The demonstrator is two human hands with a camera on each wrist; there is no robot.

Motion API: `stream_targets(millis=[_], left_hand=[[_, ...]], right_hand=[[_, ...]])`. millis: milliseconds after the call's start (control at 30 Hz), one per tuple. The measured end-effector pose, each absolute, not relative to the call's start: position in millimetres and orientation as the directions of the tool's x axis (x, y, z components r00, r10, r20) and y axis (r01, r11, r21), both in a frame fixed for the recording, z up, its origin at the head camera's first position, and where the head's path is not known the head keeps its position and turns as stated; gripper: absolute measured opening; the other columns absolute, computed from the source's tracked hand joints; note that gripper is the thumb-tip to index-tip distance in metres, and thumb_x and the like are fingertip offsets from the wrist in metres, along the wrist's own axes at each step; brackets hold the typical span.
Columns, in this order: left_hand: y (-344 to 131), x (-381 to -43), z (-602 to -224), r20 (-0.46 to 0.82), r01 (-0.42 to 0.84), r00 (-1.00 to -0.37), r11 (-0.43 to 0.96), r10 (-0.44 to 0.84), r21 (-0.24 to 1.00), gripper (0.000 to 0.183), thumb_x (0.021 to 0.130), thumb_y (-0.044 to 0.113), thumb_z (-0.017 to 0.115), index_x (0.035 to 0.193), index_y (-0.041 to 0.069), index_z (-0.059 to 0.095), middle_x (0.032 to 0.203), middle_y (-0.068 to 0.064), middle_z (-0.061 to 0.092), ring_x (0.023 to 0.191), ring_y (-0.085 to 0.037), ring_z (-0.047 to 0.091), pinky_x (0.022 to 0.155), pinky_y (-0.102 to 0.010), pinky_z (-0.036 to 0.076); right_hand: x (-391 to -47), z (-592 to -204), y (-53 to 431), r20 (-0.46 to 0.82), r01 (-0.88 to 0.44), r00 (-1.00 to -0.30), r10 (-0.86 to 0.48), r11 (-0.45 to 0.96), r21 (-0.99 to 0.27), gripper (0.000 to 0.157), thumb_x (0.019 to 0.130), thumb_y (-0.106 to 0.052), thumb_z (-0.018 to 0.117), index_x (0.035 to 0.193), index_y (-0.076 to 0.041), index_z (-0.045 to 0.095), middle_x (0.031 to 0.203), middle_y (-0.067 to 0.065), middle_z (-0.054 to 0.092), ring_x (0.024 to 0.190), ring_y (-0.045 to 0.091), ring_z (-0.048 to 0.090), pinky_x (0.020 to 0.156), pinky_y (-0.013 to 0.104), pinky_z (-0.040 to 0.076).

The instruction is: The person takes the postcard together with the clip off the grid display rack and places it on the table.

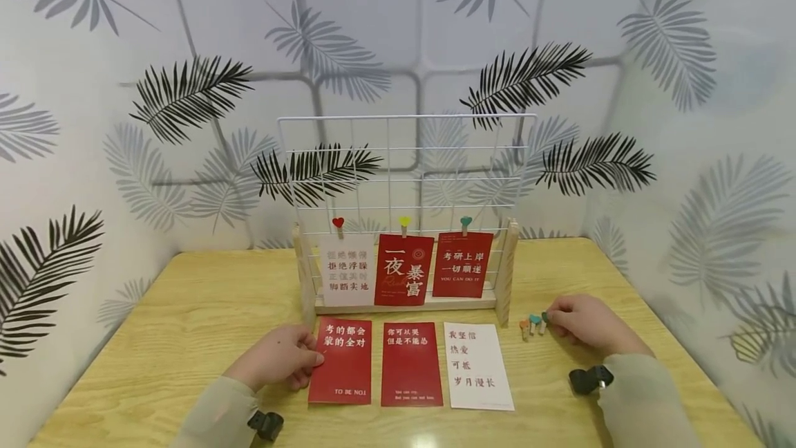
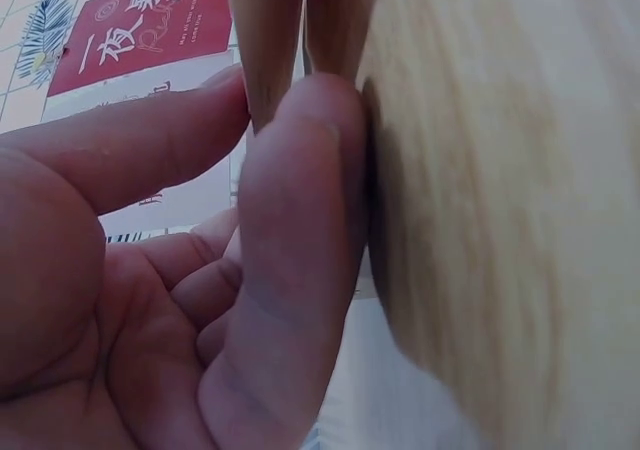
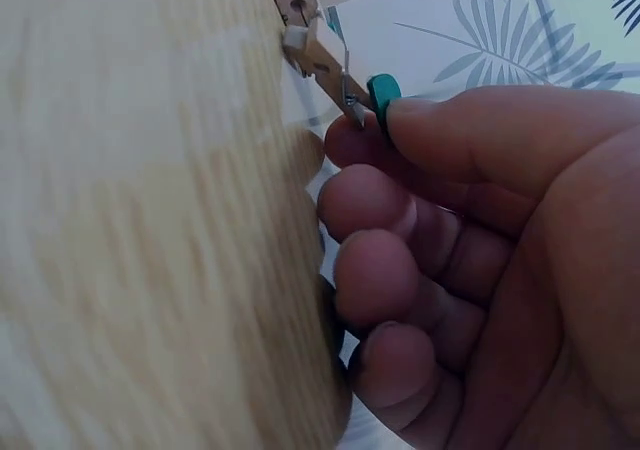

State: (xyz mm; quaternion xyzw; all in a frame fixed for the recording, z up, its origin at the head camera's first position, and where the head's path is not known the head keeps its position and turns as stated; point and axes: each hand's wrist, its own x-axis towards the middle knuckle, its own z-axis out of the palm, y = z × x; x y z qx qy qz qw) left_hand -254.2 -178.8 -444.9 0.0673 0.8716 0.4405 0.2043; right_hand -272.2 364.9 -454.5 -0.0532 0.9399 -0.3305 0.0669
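Observation:
My left hand (image 1: 282, 357) pinches the left edge of a red card (image 1: 340, 365) with white writing, its thumb on top. In the left wrist view the card (image 2: 268, 40) shows nearly edge-on, with a finger under it near the wood. My right hand (image 1: 587, 322) pinches a small wooden clothespin with a dark green top (image 3: 383, 92) between thumb and forefinger. Beside it lie an orange-topped clothespin (image 1: 524, 328) and a teal-topped one (image 1: 534, 323). To the right of the held card lie another red card (image 1: 411, 368) and a white card (image 1: 479, 368).
A white wire grid (image 1: 407, 151) stands in a wooden base (image 1: 404, 309) behind the cards. Clothespins with heart tops hold a white card (image 1: 348, 272), a red card (image 1: 403, 282) and another red card (image 1: 463, 275) on it. Leaf-patterned cloth surrounds the wooden table (image 1: 205, 310).

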Motion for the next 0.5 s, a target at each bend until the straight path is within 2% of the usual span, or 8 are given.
stream_targets(millis=[300, 500], left_hand=[[-178.4, -255.1, -439.7, -0.286, -0.050, -0.915, 0.625, 0.283, 0.779, 0.014, 0.091, 0.011, 0.073, 0.091, 0.003, 0.060, 0.075, -0.011, 0.063, 0.063, -0.020, 0.061, 0.057, -0.035, 0.057], [-177.2, -254.2, -440.4, -0.287, -0.047, -0.917, 0.638, 0.277, 0.768, 0.014, 0.092, 0.013, 0.073, 0.092, 0.005, 0.061, 0.077, -0.009, 0.064, 0.064, -0.021, 0.063, 0.059, -0.035, 0.057]], right_hand=[[-271.6, -448.3, 358.9, -0.076, -0.057, -0.990, -0.122, 0.820, -0.570, 0.016, 0.099, -0.015, 0.060, 0.086, -0.011, 0.068, 0.066, 0.001, 0.058, 0.059, 0.018, 0.055, 0.058, 0.034, 0.046], [-273.0, -448.6, 358.2, -0.089, -0.040, -0.990, -0.110, 0.822, -0.569, 0.011, 0.099, -0.016, 0.063, 0.098, -0.009, 0.071, 0.064, 0.001, 0.059, 0.056, 0.017, 0.055, 0.057, 0.034, 0.046]])
